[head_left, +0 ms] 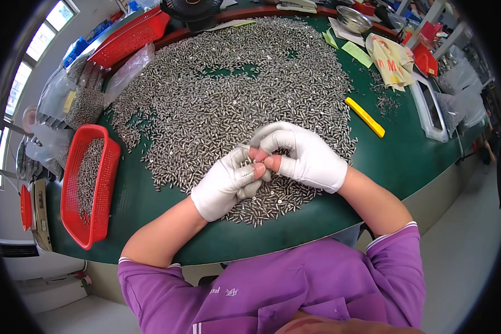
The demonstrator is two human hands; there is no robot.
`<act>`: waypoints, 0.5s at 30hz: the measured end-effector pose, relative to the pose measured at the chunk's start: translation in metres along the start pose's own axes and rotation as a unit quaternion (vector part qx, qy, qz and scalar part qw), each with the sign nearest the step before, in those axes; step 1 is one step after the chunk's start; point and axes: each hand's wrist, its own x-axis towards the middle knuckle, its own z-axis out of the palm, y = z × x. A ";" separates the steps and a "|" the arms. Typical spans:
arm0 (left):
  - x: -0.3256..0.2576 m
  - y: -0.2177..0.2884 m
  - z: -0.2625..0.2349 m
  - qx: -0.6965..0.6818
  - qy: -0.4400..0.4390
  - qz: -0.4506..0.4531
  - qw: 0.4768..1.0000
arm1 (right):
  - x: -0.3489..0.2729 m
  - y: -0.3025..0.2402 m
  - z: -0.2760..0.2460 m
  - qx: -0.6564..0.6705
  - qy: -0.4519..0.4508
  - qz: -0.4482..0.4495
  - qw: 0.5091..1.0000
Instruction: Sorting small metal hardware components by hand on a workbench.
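My left hand (228, 181) and my right hand (303, 156) meet over the near part of a wide spread of small metal pins (206, 111). Both wear white gloves with bare thumb and finger tips. The fingertips of each are pinched together and touch those of the other hand. Whatever sits between them is too small and too covered to make out. Beneath and just in front of the hands, more of the shiny pins (261, 206) lie loose on the green tabletop (167, 239).
A red basket (114, 167) with pins stands at the left, another red basket (133, 39) at the back left. Bags of parts (86, 100) crowd the left edge. On the right lie a yellow strip (365, 117), a printed bag (391, 58) and a white-framed tray (430, 108).
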 end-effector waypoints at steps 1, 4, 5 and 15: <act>0.000 0.000 -0.001 0.000 0.001 0.000 1.000 | 0.001 0.002 -0.001 -0.036 0.017 -0.010 0.999; 0.000 0.003 -0.002 -0.024 0.017 -0.019 0.999 | 0.003 0.009 -0.005 -0.242 0.064 -0.019 0.968; 0.000 0.004 -0.001 -0.023 0.016 -0.020 0.999 | 0.003 0.009 -0.009 -0.333 0.062 -0.013 0.941; -0.001 0.006 -0.001 0.022 0.026 -0.030 0.999 | 0.007 0.019 -0.004 -0.383 0.063 -0.024 0.921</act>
